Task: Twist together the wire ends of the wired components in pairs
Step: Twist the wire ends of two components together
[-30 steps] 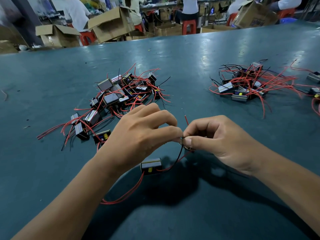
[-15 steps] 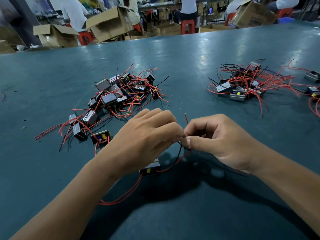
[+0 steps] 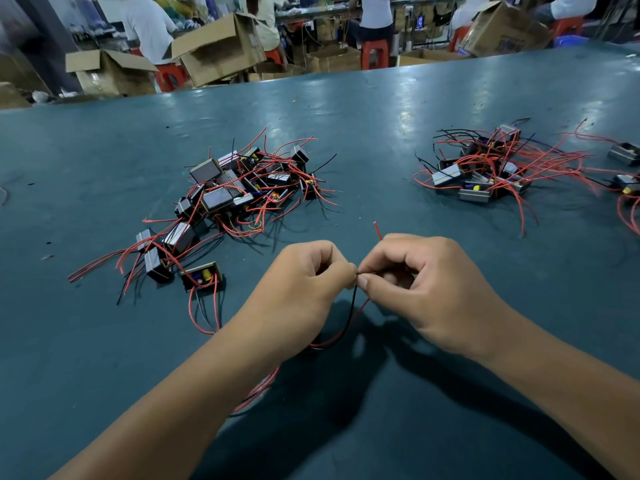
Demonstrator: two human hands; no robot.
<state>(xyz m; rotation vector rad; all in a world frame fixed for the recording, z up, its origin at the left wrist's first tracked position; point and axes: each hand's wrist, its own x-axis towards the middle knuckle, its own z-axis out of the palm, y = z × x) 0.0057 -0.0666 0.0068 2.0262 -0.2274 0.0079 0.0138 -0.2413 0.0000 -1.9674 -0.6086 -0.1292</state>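
My left hand [image 3: 304,289] and my right hand [image 3: 426,289] meet fingertip to fingertip above the green table [image 3: 381,109]. Both pinch the ends of a black and a red wire [image 3: 349,317] that hang down from the pinch point. These wires run to a small component, which my left wrist now hides. A loose red wire end [image 3: 377,230] sticks up behind my right hand. More red wire [image 3: 259,389] trails out under my left forearm.
A pile of wired components [image 3: 235,192] lies at the middle left, with one open box [image 3: 202,275] nearest my left hand. A second pile [image 3: 485,171] lies at the right, with stray components [image 3: 623,154] at the right edge. Cardboard boxes [image 3: 218,50] and seated people are beyond the table.
Both hands have shifted a little away from me and stay pinched together on the wire ends. The component seen earlier below my left hand is now hidden under the wrist.
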